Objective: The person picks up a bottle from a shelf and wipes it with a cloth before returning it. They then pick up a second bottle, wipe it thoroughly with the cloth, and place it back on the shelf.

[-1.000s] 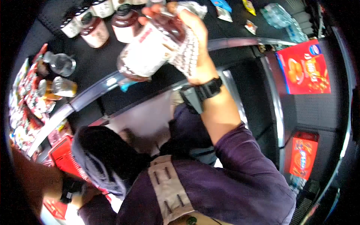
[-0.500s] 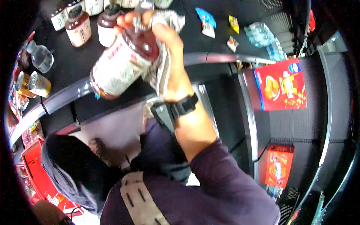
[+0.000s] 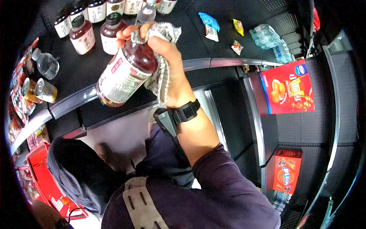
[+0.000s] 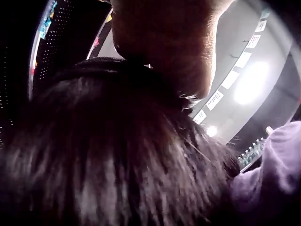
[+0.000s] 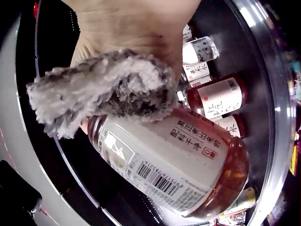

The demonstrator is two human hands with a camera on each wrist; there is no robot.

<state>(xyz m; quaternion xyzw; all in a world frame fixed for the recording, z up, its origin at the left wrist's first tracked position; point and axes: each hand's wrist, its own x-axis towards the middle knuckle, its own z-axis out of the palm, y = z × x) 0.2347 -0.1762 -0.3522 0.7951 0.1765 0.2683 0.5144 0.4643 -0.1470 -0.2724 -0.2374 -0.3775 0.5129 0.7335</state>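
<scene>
My right hand [image 3: 172, 63] grips a dark-red drink bottle [image 3: 124, 78] with a white label near its neck, along with a grey-and-white fluffy cloth [image 5: 113, 84]. The bottle tilts, its base toward the lower left, above the shelf's front edge. Cloth bunches over the neck and hangs along the palm; the cap is hidden. In the right wrist view, the label's barcode side faces the camera. My left hand [image 4: 164, 42] is up beside dark hair [image 4: 117, 155], only its heel and wrist side showing. Its fingers are out of sight, and I cannot tell how they lie.
Several similar bottles [image 3: 82, 36] stand on the black shelf behind the held one. A clear bottle [image 3: 46, 64] and cans [image 3: 46, 91] are at the left. Small snack packets [image 3: 209, 23] lie to the right, near a red box [image 3: 288, 87]. A red basket [image 3: 40, 168] sits low left.
The left hand, earlier low at the left in the head view, is now up by the hair. The right hand keeps hold of bottle and cloth; the head view has shifted, moving them leftward and lower in it.
</scene>
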